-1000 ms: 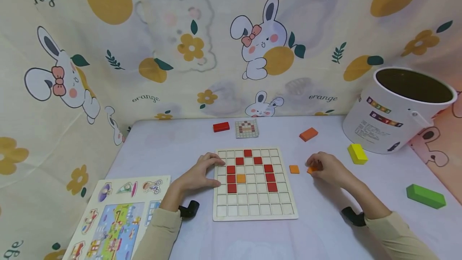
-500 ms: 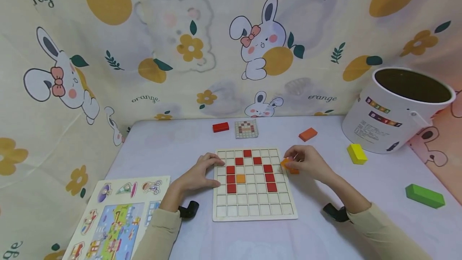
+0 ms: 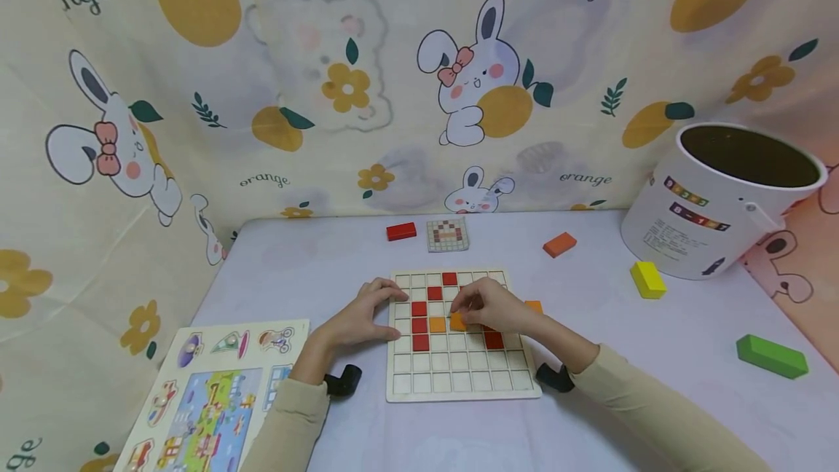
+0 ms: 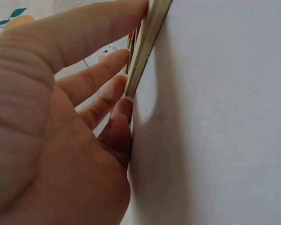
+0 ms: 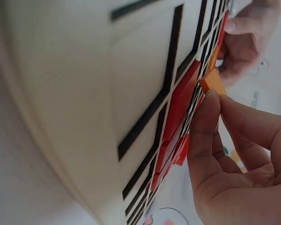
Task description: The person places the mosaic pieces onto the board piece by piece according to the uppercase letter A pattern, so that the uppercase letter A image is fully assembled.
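Note:
A square grid board (image 3: 459,383) lies flat on the white table. Red tiles (image 3: 419,325) sit in several of its cells, some covered by the right hand, and one orange tile (image 3: 437,325) fills a cell left of the middle. My right hand (image 3: 494,304) pinches another orange tile (image 5: 213,83) between thumb and fingertip, close over the board's middle and tilted in the right wrist view. At the board's left edge, my left hand (image 3: 357,317) rests with spread fingers, thumb and fingertips touching the rim (image 4: 147,42). A further orange tile (image 3: 534,306) lies beside the right edge, partly hidden.
Behind the board are a red block (image 3: 401,231) and a small pattern card (image 3: 448,235). To the right lie orange (image 3: 560,245), yellow (image 3: 648,280) and green (image 3: 772,356) blocks. A white bucket (image 3: 682,231) stands back right; a picture board (image 3: 262,337) lies front left.
My right hand has carried an orange tile leftward from the table on the right to over the board's middle. The left hand has stayed at the board's left edge.

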`<state>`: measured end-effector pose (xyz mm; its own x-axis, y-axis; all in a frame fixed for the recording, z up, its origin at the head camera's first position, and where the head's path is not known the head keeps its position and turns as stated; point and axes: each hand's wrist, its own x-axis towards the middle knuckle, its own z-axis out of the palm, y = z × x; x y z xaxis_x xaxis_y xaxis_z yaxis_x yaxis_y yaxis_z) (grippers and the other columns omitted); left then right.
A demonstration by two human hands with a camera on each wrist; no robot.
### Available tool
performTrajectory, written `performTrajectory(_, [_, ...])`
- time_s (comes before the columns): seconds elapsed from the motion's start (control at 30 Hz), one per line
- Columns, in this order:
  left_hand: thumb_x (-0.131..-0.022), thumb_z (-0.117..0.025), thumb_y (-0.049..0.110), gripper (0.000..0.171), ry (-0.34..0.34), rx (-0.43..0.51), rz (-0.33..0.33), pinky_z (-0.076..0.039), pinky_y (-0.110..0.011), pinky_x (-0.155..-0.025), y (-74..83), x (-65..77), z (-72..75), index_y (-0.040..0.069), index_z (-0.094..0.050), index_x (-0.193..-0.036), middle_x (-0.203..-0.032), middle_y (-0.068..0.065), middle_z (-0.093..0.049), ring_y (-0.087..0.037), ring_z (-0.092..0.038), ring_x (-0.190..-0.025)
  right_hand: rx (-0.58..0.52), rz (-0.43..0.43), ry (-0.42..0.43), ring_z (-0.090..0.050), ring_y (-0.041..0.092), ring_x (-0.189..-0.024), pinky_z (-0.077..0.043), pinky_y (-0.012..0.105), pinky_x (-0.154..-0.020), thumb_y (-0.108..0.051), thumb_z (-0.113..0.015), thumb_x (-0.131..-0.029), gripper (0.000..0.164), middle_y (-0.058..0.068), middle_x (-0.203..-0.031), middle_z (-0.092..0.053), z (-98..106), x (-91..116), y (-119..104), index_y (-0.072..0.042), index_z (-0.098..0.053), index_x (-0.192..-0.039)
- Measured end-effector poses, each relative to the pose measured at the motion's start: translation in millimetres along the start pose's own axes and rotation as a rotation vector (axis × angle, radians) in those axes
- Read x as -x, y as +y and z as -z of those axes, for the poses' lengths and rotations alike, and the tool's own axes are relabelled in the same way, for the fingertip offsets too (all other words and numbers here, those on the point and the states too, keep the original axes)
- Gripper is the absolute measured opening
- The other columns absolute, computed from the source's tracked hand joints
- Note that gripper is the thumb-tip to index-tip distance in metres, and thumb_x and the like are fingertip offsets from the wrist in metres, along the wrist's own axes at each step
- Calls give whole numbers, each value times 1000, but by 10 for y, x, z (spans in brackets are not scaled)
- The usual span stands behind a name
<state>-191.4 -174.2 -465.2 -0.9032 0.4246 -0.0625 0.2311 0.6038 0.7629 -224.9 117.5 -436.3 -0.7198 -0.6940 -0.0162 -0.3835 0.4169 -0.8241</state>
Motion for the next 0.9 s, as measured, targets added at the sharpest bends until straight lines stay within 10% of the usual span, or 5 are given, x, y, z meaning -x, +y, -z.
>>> performTrajectory(0.3, [-78,-83,19,57,4,-2,3,-24,-52,-117,-9,-12,-9,17,-62,-131,-142,1,-42,-22,-26,-139,156,13,54,-57,14,-82,-52,25,-72,3,-68,-90,14,5,-98,-66,-37,116,-78,-1,-71,-103])
performTrajectory(0.43, [-78,-83,19,57,3,3,2,-24,-53,-117,-13,-11,-9,17,-62,-131,-141,1,-43,-22,-27,-139,376,51,71,-59,29,-104,-53,44,-88,-13,-68,-94,22,12,-115,-64,-72,256,-206,-1,-70,-112])
performTrajectory(0.67, [-78,-84,19,57,4,5,5,-24,-53,-116,-10,-4,-1,17,-62,-131,-141,1,-43,-23,-27,-138,761,-49,-165,-19,45,-147,-18,72,-109,-53,-56,-96,74,15,-158,-33,-154,499,-432,-5,-42,-150])
performTrajectory(0.9, [-78,-84,18,57,2,10,4,-24,-52,-117,-10,-4,-10,17,-62,-131,-141,1,-42,-22,-27,-139,794,-79,-232,-11,45,-149,-5,73,-111,-63,-54,-92,84,10,-162,-25,-243,611,-459,-9,-37,-153])
